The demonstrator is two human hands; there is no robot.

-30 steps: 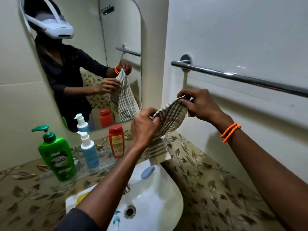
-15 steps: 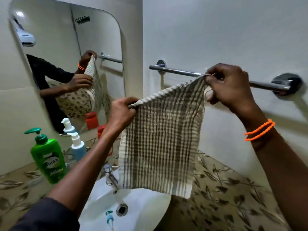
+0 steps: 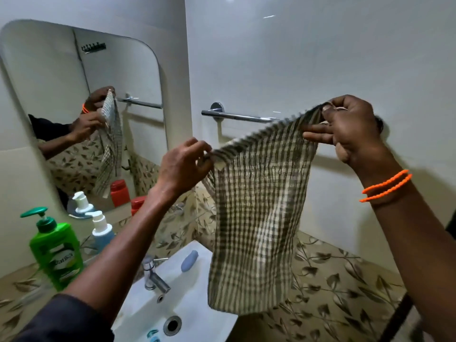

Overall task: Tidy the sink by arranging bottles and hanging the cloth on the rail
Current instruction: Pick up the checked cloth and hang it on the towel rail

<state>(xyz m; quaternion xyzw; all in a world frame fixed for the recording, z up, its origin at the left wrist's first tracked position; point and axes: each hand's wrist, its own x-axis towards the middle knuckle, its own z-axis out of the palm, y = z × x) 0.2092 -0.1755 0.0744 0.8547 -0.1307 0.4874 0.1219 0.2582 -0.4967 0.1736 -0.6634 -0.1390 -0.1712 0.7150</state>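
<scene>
You're at the hanging step: both hands, left [image 3: 183, 164] and right [image 3: 350, 129], pinch the cloth [image 3: 259, 206] by its top corners just before the rail [image 3: 237, 116]; next, lift its edge over.

I see glossy white wall [image 3: 320, 58] above, leaf-patterned tile band [image 3: 340, 275] below. Rounded mirror [image 3: 49, 95] left of corner. Ceiling light glints on wall top. White basin [image 3: 197, 324] below.

Partial "…atika" on green pump bottle [image 3: 57, 253]
</scene>
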